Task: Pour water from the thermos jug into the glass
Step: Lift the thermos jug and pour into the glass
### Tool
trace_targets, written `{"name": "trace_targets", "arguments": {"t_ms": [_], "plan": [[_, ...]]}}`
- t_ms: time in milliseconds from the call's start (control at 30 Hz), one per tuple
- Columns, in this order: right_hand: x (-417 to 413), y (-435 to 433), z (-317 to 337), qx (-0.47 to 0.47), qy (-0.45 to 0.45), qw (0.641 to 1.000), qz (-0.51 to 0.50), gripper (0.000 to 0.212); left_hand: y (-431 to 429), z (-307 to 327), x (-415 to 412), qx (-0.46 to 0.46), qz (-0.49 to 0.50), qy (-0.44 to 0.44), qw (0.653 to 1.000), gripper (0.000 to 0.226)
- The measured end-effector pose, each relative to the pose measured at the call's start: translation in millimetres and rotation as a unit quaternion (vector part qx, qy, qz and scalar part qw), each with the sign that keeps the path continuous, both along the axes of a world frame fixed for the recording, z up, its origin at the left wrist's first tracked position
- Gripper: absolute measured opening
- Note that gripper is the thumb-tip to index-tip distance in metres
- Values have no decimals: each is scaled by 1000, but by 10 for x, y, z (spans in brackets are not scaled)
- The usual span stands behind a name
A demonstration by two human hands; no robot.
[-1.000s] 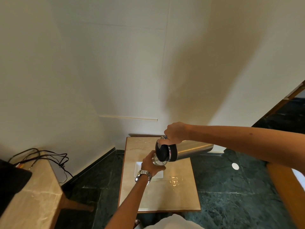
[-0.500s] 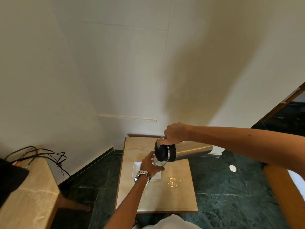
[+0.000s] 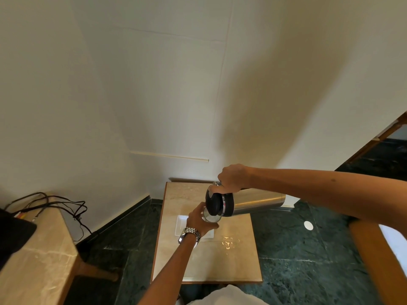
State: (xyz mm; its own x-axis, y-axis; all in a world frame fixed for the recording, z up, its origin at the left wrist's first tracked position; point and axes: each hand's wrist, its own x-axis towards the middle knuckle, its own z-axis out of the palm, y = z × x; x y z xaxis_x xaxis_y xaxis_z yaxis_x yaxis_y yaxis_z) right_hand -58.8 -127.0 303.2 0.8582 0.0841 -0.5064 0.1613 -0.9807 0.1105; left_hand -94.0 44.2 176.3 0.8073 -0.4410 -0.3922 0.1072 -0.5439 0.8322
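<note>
Nearest the camera, the person's left hand [image 3: 199,221], with a metal watch [image 3: 189,234] on the wrist, wraps its fingers around the glass [image 3: 211,216] and holds it up above the small marble-topped table [image 3: 207,260], over a white tray [image 3: 180,223] that lies flat there. Just above and touching or nearly touching the rim of the glass is the black lid end of the thermos jug [image 3: 242,203], which lies almost level with its steel body stretching away to the right. The right hand [image 3: 232,178] is curled tight over the handle at the top of the lid, fingers pressed together. The pour appears to be under way, though no stream can be made out and the water level in the glass is too small to read. To do this well, the person should keep the spout directly over the mouth of the glass, hold the glass upright and steady, and tip the jug by small degrees from the wrist, since so level a jug may gush. A shiny patch [image 3: 229,242] on the table may be spilled water or only a reflection. Beyond stands a plain pale wall [image 3: 176,95].
</note>
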Motion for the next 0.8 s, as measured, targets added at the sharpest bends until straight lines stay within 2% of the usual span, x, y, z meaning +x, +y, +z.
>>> {"name": "trace_targets", "arguments": {"t_ms": [233,800], "plan": [[9,-24,-5,3,0,1000,-6,62,25,-12,-6,3,-1,1,1000,78],[-32,-68,20,9,-16,1000,-7,66,32,-88,-30,-5,-1,10,1000,81]]}}
